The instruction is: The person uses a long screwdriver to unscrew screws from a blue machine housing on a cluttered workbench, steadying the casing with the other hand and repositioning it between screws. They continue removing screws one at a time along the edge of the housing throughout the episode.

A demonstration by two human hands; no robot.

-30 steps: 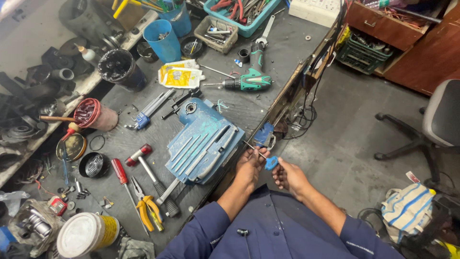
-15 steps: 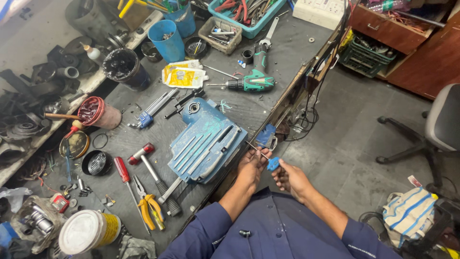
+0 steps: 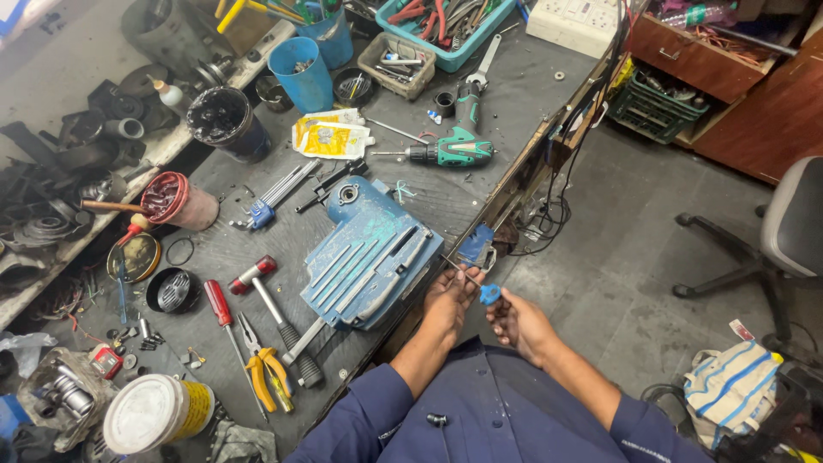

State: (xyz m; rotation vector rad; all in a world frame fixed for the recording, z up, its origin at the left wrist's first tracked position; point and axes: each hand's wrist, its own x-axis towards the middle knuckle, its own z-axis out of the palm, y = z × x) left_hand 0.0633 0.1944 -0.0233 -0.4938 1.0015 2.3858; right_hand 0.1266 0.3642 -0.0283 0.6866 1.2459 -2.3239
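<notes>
My left hand (image 3: 452,300) and my right hand (image 3: 517,324) meet just off the front edge of a grey workbench (image 3: 480,103). The right hand grips a small tool with a blue handle (image 3: 489,294). The left hand pinches its thin metal shaft (image 3: 459,271), which points up and left toward a blue bench vise (image 3: 477,247) fixed on the bench edge. A large blue metal machine housing (image 3: 369,257) lies on the bench just left of my hands.
On the bench lie a green cordless drill (image 3: 454,146), a red-headed hammer (image 3: 274,309), yellow-handled pliers (image 3: 267,369), a red screwdriver (image 3: 221,313), hex keys (image 3: 276,195), a blue cup (image 3: 302,73) and a tool tray (image 3: 446,26). An office chair (image 3: 771,240) stands at right, a bag (image 3: 729,386) below it.
</notes>
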